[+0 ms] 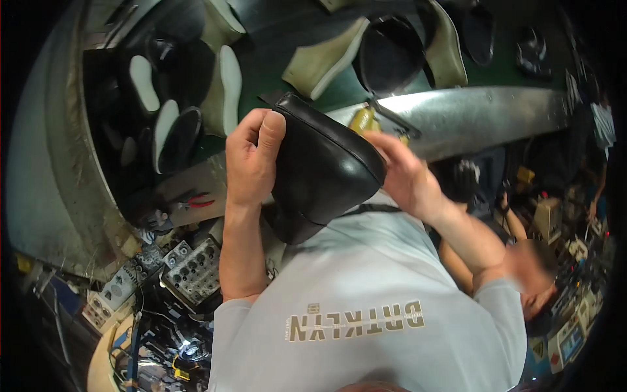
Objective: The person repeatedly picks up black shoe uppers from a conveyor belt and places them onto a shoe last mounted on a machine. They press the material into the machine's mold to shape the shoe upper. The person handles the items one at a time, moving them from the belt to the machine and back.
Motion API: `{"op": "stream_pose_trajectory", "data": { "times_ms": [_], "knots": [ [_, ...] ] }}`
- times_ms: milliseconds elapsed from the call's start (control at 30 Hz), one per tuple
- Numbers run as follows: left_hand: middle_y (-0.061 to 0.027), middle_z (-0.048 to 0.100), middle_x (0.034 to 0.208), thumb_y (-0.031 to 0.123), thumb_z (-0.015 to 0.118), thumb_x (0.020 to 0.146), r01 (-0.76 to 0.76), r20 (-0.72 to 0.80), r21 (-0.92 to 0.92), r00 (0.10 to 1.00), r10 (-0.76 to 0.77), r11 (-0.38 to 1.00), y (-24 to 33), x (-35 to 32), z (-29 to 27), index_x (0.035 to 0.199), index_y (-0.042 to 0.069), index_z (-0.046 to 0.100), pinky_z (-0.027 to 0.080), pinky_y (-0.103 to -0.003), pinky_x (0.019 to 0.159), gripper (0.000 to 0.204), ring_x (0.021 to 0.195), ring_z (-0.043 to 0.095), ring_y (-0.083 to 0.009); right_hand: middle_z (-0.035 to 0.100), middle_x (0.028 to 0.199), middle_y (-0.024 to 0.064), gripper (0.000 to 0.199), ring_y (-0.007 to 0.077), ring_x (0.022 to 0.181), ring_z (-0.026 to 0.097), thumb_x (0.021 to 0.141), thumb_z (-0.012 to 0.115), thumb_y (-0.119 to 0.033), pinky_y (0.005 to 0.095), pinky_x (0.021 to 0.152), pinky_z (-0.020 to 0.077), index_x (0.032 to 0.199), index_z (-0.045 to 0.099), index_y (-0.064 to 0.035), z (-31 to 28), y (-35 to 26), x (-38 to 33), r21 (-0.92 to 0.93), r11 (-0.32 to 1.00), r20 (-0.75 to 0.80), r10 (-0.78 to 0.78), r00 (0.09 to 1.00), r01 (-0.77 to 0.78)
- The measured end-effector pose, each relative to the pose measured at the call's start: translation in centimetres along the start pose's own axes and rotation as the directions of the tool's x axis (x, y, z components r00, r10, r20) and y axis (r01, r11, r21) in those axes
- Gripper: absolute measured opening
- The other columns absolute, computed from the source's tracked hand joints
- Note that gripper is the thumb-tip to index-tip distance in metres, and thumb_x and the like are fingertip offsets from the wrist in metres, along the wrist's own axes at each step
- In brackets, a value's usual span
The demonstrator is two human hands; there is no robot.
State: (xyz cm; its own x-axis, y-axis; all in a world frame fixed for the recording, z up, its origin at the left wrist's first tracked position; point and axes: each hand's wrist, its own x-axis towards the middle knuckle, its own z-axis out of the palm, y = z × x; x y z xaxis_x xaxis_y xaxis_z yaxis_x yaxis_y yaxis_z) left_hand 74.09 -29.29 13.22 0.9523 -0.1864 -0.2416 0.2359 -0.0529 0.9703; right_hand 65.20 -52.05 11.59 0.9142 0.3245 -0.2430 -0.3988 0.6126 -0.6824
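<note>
Head view: left hand is closed around the upper left edge of a black leather shoe upper, thumb laid flat on the outer face, the other fingers curled behind & hidden. Right hand grips the right side of the same piece, fingers bent over its rim near the top; fingertips partly hidden, so can't tell exactly how they pinch. The shoe upper is held up in the air btw. both hands, in front of the person's chest, above the light grey shirt, open end pointing up-left, rounded toe part toward the lower left. Behind it runs a curved metal rail, w/ a green desk beyond that carries several beige shoe forms & dark shoe parts. At left more forms w/ white soles stand in a row. Red-handled pliers lie just left of the left wrist. Lower left: a grey control box w/ knobs, cables around it. At right a second person is bent low, well apart from the held piece.
</note>
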Motion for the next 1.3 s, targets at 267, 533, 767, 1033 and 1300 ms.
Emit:
{"op": "stream_pose_trajectory", "data": {
  "times_ms": [267, 533, 767, 1033, 1300],
  "knots": [
    [0.0079, 0.042, 0.075, 0.042, 0.047, 0.103, -0.07, -0.247, -0.106, 0.968, 0.042, 0.992, 0.1, 6.2, 5.5, 0.084, 0.005, 0.055, 0.032, -0.021, 0.06, 0.042, 0.069, 0.036, -0.0038, 0.016, 0.152, 0.0302, 0.144, 0.0371, 0.144, 0.017, 0.056, 0.093, -0.034, 0.0428, 0.118, 0.0172, 0.148, -0.009, 0.0063, -3.2, 3.2, 1.0, -0.74, 0.673, -0.017, -0.028, 0.999, 0.006],
    [-0.0136, 0.048, 0.139, 0.029, 0.047, 0.103, 0.145, 0.075, -0.205, 0.988, -0.133, 0.968, -0.6, 12.5, 17.5, 0.14, -0.004, 0.041, 0.03, -0.034, 0.11, 0.05, 0.129, 0.045, -0.0219, 0.047, 0.138, 0.0154, 0.09, 0.026, 0.126, 0.048, 0.078, 0.07, -0.032, 0.0365, 0.106, 0.0374, 0.147, 0.026, 0.003, -13.8, -5.4, 0.5, -0.026, 0.998, -0.42, -0.055, 0.906, 0.049],
    [-0.01, 0.06, 0.123, 0.019, 0.055, 0.098, 0.355, 0.218, 0.103, 0.903, -0.369, 0.929, -7.4, 11.8, 16.7, 0.129, 0.0, 0.055, 0.038, -0.033, 0.104, 0.036, 0.118, 0.054, -0.0187, 0.062, 0.101, 0.0175, 0.067, 0.0295, 0.089, 0.065, 0.079, 0.066, -0.05, 0.0452, 0.081, 0.0558, 0.119, 0.051, 0.0015, -29.8, -19.1, -0.3, 0.247, 0.929, -0.844, 0.066, 0.532, 0.277],
    [-0.0071, 0.063, 0.115, 0.019, 0.055, 0.098, 0.531, 0.135, 0.161, 0.823, -0.552, 0.832, -10.9, 10.2, 13.4, 0.123, -0.001, 0.059, 0.043, -0.03, 0.095, 0.032, 0.108, 0.056, -0.0155, 0.063, 0.094, 0.0131, 0.049, 0.0255, 0.085, 0.064, 0.089, 0.062, -0.042, 0.0395, 0.072, 0.0539, 0.11, 0.058, 0.0019, -52.1, -29.7, 2.5, -0.313, 0.912, -0.931, -0.35, 0.105, 0.265],
    [-0.0048, 0.063, 0.112, 0.02, 0.056, 0.098, 0.522, 0.206, 0.116, 0.82, -0.534, 0.845, -9.2, 14.0, 17.7, 0.123, 0.002, 0.059, 0.043, -0.029, 0.095, 0.031, 0.106, 0.057, -0.0139, 0.065, 0.098, 0.0141, 0.084, 0.0244, 0.089, 0.062, 0.071, 0.064, -0.078, 0.0378, 0.078, 0.0502, 0.102, 0.06, 0.0004, -54.8, -27.6, 22.8, 0.243, 0.963, -0.907, 0.183, 0.379, 0.117]
  ]
}}
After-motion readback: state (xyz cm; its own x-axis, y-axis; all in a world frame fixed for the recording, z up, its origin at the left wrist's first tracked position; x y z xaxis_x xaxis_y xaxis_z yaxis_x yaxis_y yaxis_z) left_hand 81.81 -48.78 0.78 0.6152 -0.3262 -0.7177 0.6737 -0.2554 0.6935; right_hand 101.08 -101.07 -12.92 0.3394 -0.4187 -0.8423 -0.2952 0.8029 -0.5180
